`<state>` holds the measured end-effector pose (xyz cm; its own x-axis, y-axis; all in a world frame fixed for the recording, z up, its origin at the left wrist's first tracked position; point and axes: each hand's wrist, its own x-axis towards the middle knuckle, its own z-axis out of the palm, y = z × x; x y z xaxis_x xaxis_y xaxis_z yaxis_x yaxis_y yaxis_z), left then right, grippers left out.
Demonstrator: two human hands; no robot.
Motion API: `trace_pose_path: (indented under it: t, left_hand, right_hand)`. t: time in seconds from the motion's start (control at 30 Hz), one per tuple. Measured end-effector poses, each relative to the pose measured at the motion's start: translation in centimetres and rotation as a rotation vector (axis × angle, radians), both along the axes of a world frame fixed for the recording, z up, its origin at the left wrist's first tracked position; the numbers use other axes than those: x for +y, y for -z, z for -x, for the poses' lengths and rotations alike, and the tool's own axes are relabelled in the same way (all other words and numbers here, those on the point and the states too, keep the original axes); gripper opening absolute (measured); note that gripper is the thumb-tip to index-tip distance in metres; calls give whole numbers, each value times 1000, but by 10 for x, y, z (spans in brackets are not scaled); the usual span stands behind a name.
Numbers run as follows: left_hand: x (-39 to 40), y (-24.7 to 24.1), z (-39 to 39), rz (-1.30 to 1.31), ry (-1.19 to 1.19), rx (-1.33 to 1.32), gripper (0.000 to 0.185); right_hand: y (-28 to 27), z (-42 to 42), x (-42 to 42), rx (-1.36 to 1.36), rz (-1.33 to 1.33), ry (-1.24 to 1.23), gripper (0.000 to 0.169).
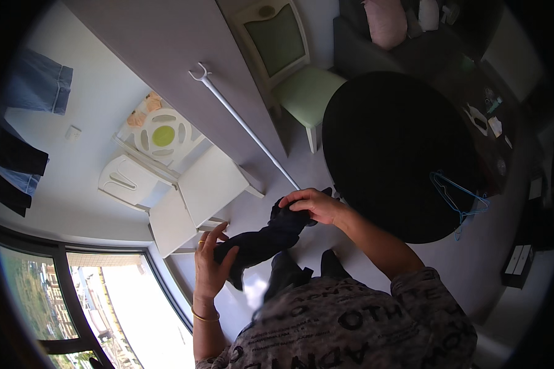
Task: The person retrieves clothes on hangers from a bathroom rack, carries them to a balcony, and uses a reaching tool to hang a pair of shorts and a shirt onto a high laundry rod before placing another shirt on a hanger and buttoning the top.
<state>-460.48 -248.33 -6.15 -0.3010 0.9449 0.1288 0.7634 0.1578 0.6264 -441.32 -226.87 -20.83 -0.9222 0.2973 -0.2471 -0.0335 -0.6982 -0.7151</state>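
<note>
A dark, bunched garment [263,242] stretches between my two hands in front of my body. My right hand [315,206] pinches its upper end, where the cloth is gathered into folds. At the other end, my left hand [211,258] has the cloth between thumb and fingers, and a dark corner hangs below. A white clothes pole [244,122] with a forked tip runs down toward my right hand. Its lower end is hidden behind the hand and cloth, so I cannot tell whether they touch.
White chairs [212,184] stand to the left near a window [129,295]. On the right is a round black table [397,157] with blue clothes hangers [459,198] at its edge. A green-seated chair [307,94] stands beyond. Jeans [41,83] hang at far left.
</note>
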Motion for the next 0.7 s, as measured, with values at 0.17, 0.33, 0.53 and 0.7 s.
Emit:
trace_pose_path:
  t: [0.17, 0.33, 0.53, 0.7]
  left_hand:
    - [-30, 44, -10, -4, 58, 29, 30]
    - [-54, 64, -5, -308, -129, -1291, 21]
    - [-49, 42, -6, -412, -52, -1573, 21]
    - [-61, 37, 20, -504, -110, -1049, 22]
  right_hand:
    - [-39, -55, -7, 76, -7, 160, 27]
    - [-52, -101, -26, 59, -64, 338, 29]
    - [-54, -130, -71, -242, -501, 251, 28]
    - [-47, -180, -96, -730, -1047, 152, 23]
